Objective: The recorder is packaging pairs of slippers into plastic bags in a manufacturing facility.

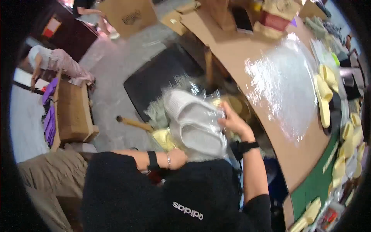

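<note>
A pair of grey slippers (195, 121) sealed in a clear plastic bag (210, 116) sits just below the centre of the view, held against the person's dark-shirted chest. The right hand (232, 121) is at the pair's 3 o'clock edge, its fingers curled shut on the plastic bag at the slipper's side. The left hand (178, 158) lies at the pair's 7 o'clock, pressed under the lower slipper; its fingers are hidden behind the bag, so whether they grip cannot be told. Both wrists wear black bands.

Just beside the pair at 8 o'clock, a yellow slipper (164, 138) peeks from beneath, among more crumpled plastic. Farther out at 9 o'clock, a wooden stick (133, 123) lies over the grey floor.

To 2 o'clock stretches a brown cardboard-covered table (235, 54) bearing a glossy plastic sheet (284, 81). Along its 3 o'clock rim, rows of yellow slippers (324, 92) are lined up. At 10 o'clock, well apart, stands a cardboard box (71, 110), with another person (58, 60) bent over beyond it.
</note>
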{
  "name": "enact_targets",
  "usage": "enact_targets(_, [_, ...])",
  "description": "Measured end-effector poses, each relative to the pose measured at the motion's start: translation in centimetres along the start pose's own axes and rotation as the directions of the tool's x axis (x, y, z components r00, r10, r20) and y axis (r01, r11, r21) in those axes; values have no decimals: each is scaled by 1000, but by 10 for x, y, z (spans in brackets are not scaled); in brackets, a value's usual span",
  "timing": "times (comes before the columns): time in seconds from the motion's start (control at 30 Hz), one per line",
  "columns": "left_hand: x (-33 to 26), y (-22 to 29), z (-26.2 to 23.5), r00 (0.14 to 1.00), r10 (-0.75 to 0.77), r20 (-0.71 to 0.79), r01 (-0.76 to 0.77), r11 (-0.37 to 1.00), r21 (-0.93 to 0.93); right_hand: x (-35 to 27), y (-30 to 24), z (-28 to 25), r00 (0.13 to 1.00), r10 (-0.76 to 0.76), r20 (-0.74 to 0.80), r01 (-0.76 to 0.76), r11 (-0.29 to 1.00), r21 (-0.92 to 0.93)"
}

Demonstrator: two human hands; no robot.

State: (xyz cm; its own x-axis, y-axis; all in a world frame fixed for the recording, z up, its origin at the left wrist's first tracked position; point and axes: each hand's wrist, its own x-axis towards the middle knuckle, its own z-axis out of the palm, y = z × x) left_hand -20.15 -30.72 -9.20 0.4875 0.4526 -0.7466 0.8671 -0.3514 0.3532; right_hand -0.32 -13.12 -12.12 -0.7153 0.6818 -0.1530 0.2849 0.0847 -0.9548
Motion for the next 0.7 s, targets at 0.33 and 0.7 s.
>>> enact_targets(0.33, [8, -36, -17, 994, -22, -106, -18, 932, -362, 46, -21, 24, 981, 113, 155, -69, 961, -267])
enact_targets(0.7, [71, -126, -81, 565, 586, -582, -238, 790, 564, 72, 82, 73, 995, -32, -93, 13, 981, -194])
